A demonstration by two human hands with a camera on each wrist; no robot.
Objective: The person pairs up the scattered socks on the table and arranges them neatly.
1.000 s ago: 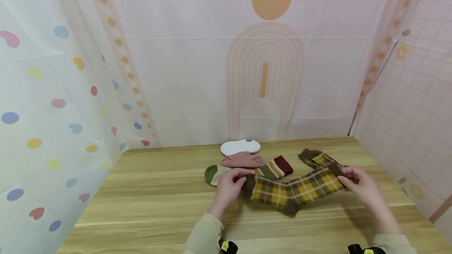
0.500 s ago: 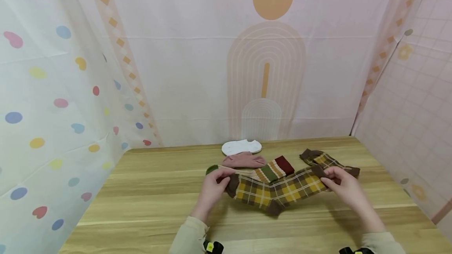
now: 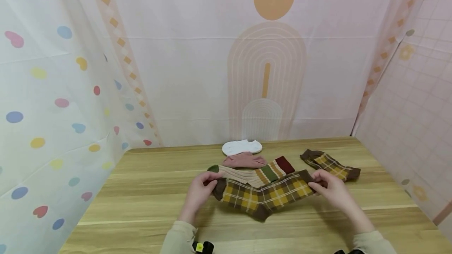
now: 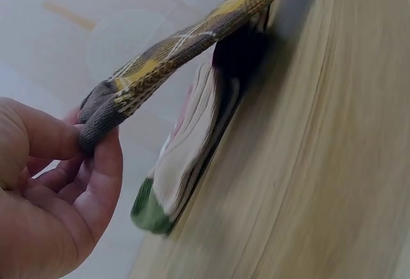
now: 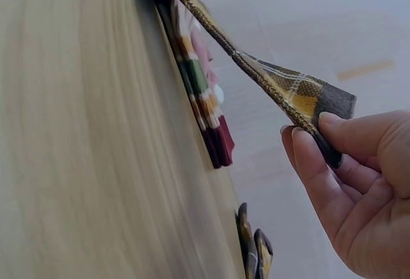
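A brown and yellow plaid sock (image 3: 263,197) is stretched between both hands, lifted off the table with its dark heel hanging lowest. My left hand (image 3: 200,191) pinches the brown toe, seen close in the left wrist view. At the other end, the brown cuff is pinched by my right hand (image 3: 330,189), thumb against fingers in the right wrist view. Just behind the held sock lie striped socks (image 3: 272,171) with a green toe and dark red cuff. A second plaid sock (image 3: 332,164), folded over, lies on the table beyond my right hand.
Farther back are pink socks (image 3: 244,160) and, behind them, white socks (image 3: 241,147) near the table's rear edge. The wooden table (image 3: 141,195) meets a patterned curtain (image 3: 183,69) at the back. More curtains hang along its left and right sides.
Both hands have moved left and slightly nearer with the plaid sock held between them. The folded plaid sock at the right is now fully uncovered.
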